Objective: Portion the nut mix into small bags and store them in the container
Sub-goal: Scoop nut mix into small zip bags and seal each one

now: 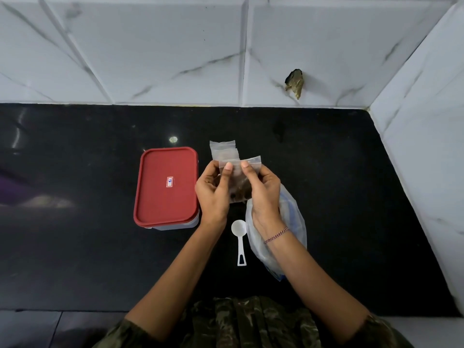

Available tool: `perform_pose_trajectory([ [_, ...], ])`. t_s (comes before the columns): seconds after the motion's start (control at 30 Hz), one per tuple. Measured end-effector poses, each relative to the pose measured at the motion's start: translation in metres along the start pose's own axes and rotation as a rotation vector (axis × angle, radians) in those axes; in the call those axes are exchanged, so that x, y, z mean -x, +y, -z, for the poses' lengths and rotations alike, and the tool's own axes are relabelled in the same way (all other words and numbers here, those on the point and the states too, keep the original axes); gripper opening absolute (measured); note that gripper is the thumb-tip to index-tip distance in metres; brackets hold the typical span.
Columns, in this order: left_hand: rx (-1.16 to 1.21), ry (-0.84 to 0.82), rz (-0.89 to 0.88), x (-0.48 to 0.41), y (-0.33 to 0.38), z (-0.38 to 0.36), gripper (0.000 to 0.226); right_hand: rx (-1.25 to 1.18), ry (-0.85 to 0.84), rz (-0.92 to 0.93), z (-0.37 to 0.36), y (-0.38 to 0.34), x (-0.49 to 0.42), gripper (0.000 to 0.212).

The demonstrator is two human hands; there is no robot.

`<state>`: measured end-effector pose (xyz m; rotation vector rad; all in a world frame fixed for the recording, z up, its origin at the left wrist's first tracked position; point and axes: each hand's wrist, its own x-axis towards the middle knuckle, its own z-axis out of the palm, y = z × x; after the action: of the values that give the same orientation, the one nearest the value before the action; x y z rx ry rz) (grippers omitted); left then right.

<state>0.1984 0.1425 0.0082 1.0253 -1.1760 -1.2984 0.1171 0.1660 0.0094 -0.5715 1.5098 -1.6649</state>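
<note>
Both hands, left hand (213, 190) and right hand (263, 192), are pinching the top of a small zip bag (239, 180) holding nut mix, fingers (228, 169) curled, right of the red-lidded container (165, 187) on the counter (75, 247).

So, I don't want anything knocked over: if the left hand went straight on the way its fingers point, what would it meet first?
Probably the stack of empty bags lying just beyond the left hand and the filled bag it pinches. The hand may be raised, so it could pass over them.
</note>
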Motion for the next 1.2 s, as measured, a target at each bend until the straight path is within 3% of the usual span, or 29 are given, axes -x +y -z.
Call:
perform_pose_trajectory([
  [0.2,0.008,0.023,0.009,-0.003,0.000,-0.003,0.021,-0.096,-0.009,-0.029,0.001,-0.004,-0.002,0.024],
  [0.4,-0.041,0.029,-0.019,-0.008,-0.001,-0.005,0.029,-0.151,-0.126,-0.051,0.007,-0.005,-0.008,0.030],
  [0.57,-0.088,0.036,-0.043,-0.020,-0.006,0.005,0.029,0.257,-0.397,0.000,0.027,0.000,-0.024,0.026],
  [0.63,-0.117,0.046,-0.044,-0.022,-0.008,0.007,0.026,0.454,-0.412,0.050,0.032,-0.001,-0.029,0.028],
  [0.77,-0.119,0.073,-0.021,-0.018,-0.011,0.007,0.026,0.515,-0.310,0.138,0.035,-0.005,-0.037,0.016],
  [0.87,-0.134,0.000,0.052,-0.013,-0.014,0.007,0.019,0.484,-0.263,0.102,0.035,-0.004,-0.041,0.016],
  [0.93,-0.185,-0.053,0.114,-0.008,-0.019,0.009,0.032,0.485,-0.259,0.068,0.035,-0.002,-0.043,0.018],
  [1.07,-0.229,-0.047,0.167,-0.001,-0.034,0.010,0.039,0.613,-0.381,-0.008,0.038,-0.004,-0.049,0.033],
  [1.2,-0.345,-0.026,0.207,0.002,-0.048,0.008,0.021,0.888,-0.466,0.067,0.036,-0.008,-0.055,0.047],
])
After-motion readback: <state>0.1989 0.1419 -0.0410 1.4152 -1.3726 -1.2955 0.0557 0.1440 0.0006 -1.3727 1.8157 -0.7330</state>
